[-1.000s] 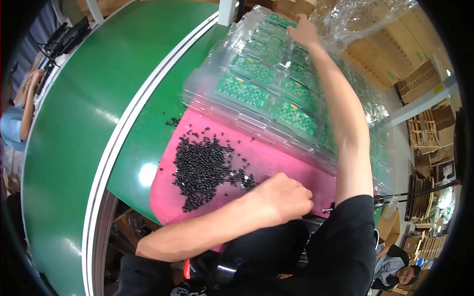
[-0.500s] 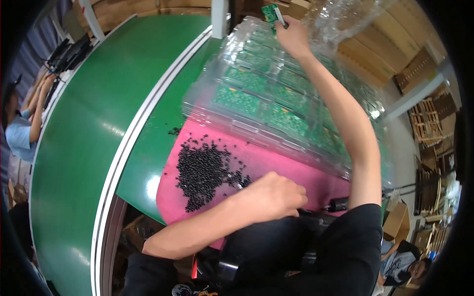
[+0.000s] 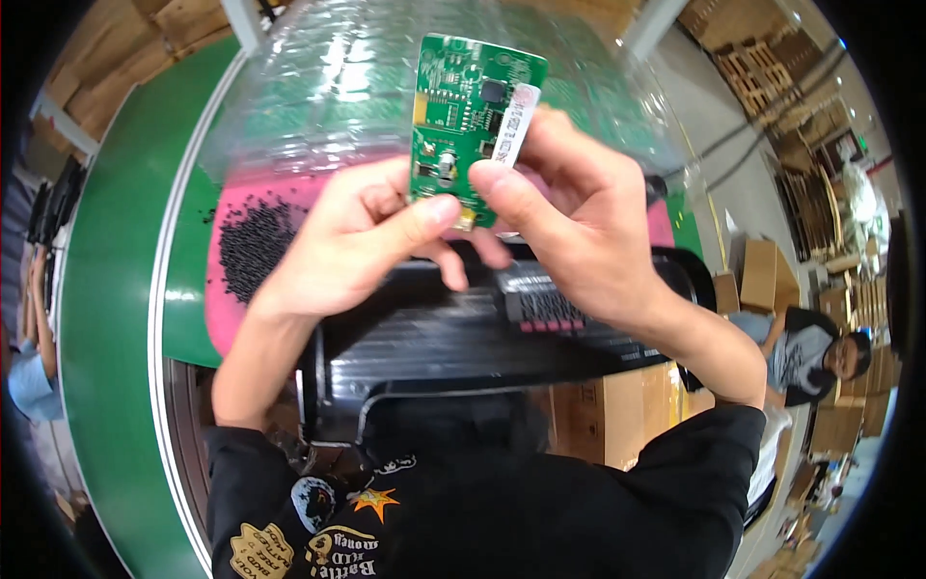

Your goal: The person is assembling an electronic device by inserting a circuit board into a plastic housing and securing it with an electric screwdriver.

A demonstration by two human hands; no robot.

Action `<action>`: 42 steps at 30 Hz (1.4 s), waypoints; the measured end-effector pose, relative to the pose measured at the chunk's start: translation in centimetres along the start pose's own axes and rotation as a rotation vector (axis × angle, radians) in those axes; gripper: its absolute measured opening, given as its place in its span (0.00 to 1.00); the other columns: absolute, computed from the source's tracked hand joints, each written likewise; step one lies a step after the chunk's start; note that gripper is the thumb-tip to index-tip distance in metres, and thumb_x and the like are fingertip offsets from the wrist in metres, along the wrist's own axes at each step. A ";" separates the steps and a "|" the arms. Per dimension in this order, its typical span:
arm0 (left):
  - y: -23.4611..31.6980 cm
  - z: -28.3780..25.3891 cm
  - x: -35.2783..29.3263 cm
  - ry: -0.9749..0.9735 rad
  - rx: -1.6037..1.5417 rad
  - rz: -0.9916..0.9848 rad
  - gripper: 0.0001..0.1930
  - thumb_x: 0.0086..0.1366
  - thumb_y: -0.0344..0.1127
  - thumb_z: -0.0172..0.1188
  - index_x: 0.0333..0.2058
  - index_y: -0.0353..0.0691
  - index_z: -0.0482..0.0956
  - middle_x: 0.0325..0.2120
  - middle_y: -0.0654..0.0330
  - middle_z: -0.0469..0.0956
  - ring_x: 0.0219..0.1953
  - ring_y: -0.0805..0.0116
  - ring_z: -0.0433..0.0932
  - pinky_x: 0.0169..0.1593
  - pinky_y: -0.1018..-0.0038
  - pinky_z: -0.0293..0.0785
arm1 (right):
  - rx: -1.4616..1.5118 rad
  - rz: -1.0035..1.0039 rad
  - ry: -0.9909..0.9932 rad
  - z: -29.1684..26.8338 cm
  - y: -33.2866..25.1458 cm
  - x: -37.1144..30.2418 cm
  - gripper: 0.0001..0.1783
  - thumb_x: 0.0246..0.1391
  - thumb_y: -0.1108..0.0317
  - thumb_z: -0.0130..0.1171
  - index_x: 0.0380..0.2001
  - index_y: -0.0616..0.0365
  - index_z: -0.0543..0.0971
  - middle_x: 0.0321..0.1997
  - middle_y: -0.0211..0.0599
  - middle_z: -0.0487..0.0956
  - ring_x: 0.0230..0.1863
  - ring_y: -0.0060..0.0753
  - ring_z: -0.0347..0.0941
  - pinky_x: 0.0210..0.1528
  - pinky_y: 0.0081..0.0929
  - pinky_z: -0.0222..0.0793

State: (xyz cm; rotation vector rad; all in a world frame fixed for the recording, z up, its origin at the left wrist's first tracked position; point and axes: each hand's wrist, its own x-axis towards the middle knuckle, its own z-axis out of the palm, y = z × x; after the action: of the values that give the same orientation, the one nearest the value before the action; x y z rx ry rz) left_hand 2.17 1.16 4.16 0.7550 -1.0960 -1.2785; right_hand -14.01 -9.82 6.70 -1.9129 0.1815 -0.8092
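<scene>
- A green work surface (image 3: 121, 318) with a pale rail is running along the left, with a co-worker (image 3: 34, 376) sitting beyond it and another person (image 3: 820, 357) showing at the right.
- A pink mat (image 3: 220, 333) is lying on the near part, probably keeping the heap of small black parts (image 3: 253, 246) from scattering.
- Clear plastic trays (image 3: 328, 106) are standing behind the mat, seemingly keeping their contents apart and within reach.
- The circuit board (image 3: 453, 96) is being held up between both hands, in front of the trays, its component side facing the camera, perhaps for a clear look.
- The right hand (image 3: 588, 212) is pinching its right edge beside a white label (image 3: 516, 125); the left hand (image 3: 352, 241) is gripping its lower left corner, thumb in front, which is likely steadying it.
- A long black shell (image 3: 434, 352) is lying below the hands, by the person's body.
- Compared with half a second ago, the right hand is no longer reaching past the far trays with the board, the left is no longer resting low by the mat's front, and the shell is showing far more fully.
</scene>
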 end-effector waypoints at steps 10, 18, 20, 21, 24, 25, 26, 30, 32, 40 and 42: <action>-0.1 4.4 2.5 -0.129 0.480 -0.241 0.18 0.68 0.28 0.51 0.55 0.34 0.67 0.30 0.61 0.79 0.30 0.80 0.77 0.28 0.84 0.72 | -0.707 -0.145 -0.047 -7.9 -2.8 -8.4 0.35 0.38 0.76 0.72 0.54 0.64 0.71 0.49 0.38 0.78 0.42 0.26 0.78 0.47 0.19 0.71; -3.7 4.5 2.2 -0.113 0.977 -0.051 0.28 0.42 0.24 0.71 0.46 0.33 0.76 0.38 0.58 0.79 0.33 0.76 0.77 0.28 0.81 0.77 | -0.546 0.170 0.012 -8.3 1.2 -12.9 0.30 0.38 0.69 0.71 0.49 0.60 0.75 0.50 0.39 0.76 0.52 0.34 0.72 0.55 0.29 0.65; -4.0 4.5 2.4 -0.183 1.091 -0.196 0.27 0.40 0.26 0.72 0.43 0.32 0.76 0.37 0.56 0.79 0.29 0.73 0.77 0.28 0.77 0.76 | -0.604 0.134 -0.038 -8.1 2.8 -13.2 0.28 0.37 0.69 0.71 0.46 0.60 0.76 0.53 0.40 0.74 0.54 0.38 0.71 0.57 0.33 0.64; -4.7 4.0 2.3 -0.228 1.137 -0.123 0.26 0.40 0.28 0.73 0.41 0.31 0.76 0.35 0.55 0.78 0.24 0.70 0.75 0.28 0.74 0.74 | -0.562 0.180 -0.057 -7.9 3.5 -13.4 0.27 0.36 0.69 0.71 0.44 0.60 0.76 0.53 0.40 0.73 0.55 0.39 0.70 0.58 0.34 0.63; -5.7 3.7 1.8 -0.250 1.200 -0.100 0.26 0.42 0.30 0.72 0.42 0.32 0.75 0.34 0.56 0.74 0.24 0.66 0.72 0.31 0.72 0.72 | -0.509 0.267 -0.090 -7.5 4.9 -13.9 0.28 0.34 0.68 0.72 0.44 0.59 0.77 0.52 0.38 0.73 0.55 0.41 0.69 0.59 0.34 0.62; -5.9 3.7 1.7 -0.251 1.193 -0.104 0.26 0.42 0.30 0.72 0.42 0.32 0.75 0.34 0.56 0.74 0.24 0.66 0.72 0.31 0.72 0.72 | -0.509 0.275 -0.094 -7.5 5.1 -13.9 0.28 0.34 0.68 0.72 0.44 0.59 0.77 0.52 0.38 0.73 0.55 0.41 0.69 0.59 0.34 0.62; -6.1 3.7 1.6 -0.249 1.211 -0.106 0.26 0.42 0.30 0.72 0.42 0.32 0.75 0.34 0.56 0.73 0.25 0.66 0.71 0.31 0.72 0.71 | -0.524 0.265 -0.106 -7.5 5.3 -13.9 0.28 0.35 0.67 0.72 0.43 0.60 0.77 0.52 0.38 0.73 0.55 0.42 0.67 0.58 0.35 0.63; -6.4 3.9 1.5 -0.252 1.247 -0.161 0.25 0.42 0.30 0.72 0.41 0.32 0.74 0.34 0.58 0.70 0.27 0.65 0.70 0.32 0.71 0.70 | -0.554 0.246 -0.125 -7.5 5.5 -13.9 0.27 0.35 0.66 0.72 0.43 0.61 0.77 0.51 0.37 0.72 0.56 0.43 0.65 0.57 0.36 0.63; -6.4 3.9 1.6 -0.258 1.242 -0.172 0.26 0.42 0.30 0.72 0.41 0.33 0.74 0.34 0.58 0.70 0.27 0.64 0.70 0.32 0.70 0.70 | -0.557 0.257 -0.128 -7.6 5.4 -13.9 0.28 0.34 0.67 0.72 0.43 0.61 0.77 0.51 0.37 0.72 0.55 0.43 0.65 0.57 0.35 0.63; -6.5 3.7 1.6 -0.266 1.240 -0.133 0.26 0.43 0.30 0.72 0.42 0.33 0.74 0.34 0.56 0.70 0.29 0.59 0.72 0.33 0.69 0.71 | -0.548 0.260 -0.115 -7.4 5.3 -13.9 0.29 0.32 0.70 0.73 0.43 0.61 0.77 0.51 0.39 0.73 0.54 0.44 0.66 0.56 0.35 0.64; -6.5 3.6 1.6 -0.274 1.244 -0.146 0.26 0.43 0.30 0.72 0.42 0.33 0.73 0.35 0.56 0.70 0.31 0.57 0.73 0.34 0.68 0.72 | -0.557 0.258 -0.109 -7.3 5.3 -13.8 0.29 0.32 0.70 0.73 0.43 0.61 0.77 0.51 0.39 0.73 0.54 0.45 0.66 0.55 0.35 0.64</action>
State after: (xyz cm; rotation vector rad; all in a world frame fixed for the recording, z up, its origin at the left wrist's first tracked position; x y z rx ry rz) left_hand -3.60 -1.11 -0.23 1.6064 -2.1141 -0.7018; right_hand -27.84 -11.56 -2.15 -2.3803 0.6259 -0.5079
